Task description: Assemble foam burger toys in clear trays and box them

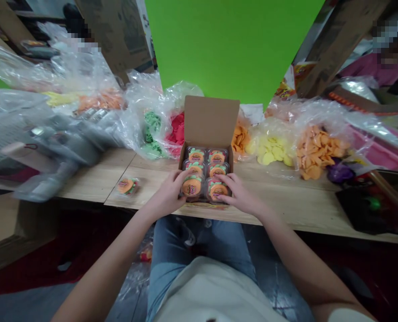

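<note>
An open cardboard box stands on the table with its lid raised at the back. Clear plastic packs, each showing an orange, green and red burger-like stack with a printed label, fill it in two columns. My left hand has its thumb and fingers around the front left pack. On the other side, my right hand grips the front right pack with fingers over its top and side. Both packs sit at the box's front end. Another clear pack lies alone on the table to the left.
Clear bags hold green pieces, red pieces, yellow pieces and orange pieces along the back. A green panel rises behind. Blurred plastic-wrapped items crowd the left; a dark device sits right.
</note>
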Available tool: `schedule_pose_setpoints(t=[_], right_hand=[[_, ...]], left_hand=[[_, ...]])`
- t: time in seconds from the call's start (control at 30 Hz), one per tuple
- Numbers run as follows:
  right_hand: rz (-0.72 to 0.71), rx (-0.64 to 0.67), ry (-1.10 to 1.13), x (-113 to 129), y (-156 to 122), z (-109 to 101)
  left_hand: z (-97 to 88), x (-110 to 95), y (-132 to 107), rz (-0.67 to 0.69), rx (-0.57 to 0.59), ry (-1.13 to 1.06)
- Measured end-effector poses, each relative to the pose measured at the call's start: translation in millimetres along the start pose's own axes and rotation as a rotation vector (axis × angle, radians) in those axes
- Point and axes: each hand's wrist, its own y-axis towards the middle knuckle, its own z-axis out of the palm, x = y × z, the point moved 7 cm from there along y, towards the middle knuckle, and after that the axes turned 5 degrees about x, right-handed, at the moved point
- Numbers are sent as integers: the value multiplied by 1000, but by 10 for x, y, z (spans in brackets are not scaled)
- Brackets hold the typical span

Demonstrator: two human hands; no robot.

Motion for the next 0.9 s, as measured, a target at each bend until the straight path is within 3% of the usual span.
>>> schedule_pose_setpoints(t=[0.13,0.23,0.37,0.47,0.57,0.63,0.7,0.8,0.9], right_hand=[[-18,-78,-142,152,54,-151],[-72,-69,-192,250,129,-172],[-86,-154,-170,200,136,-148],[-54,-263,-130,91,54,-134],[-39,-297,-80,19,-38,-110],[-34,-299,-44,-4,-93,-115],[-20,-312,-12,-22,-145,-142],[8,-336,13,-51,-205,-163],[-10,-319,12,-54,-213,-89]], left_hand=[[-13,29,-6,-1,3,-102],[-68,201,5,-31,-36,-287],[-208,358,133,-62,17,-512],[-249,220,344,-35,175,-406],[-108,5,539,17,416,-239],[-49,-75,610,73,455,-209],[-101,-45,615,97,321,-247],[-239,149,415,32,7,-272],[-131,192,99,-22,-45,-151]])
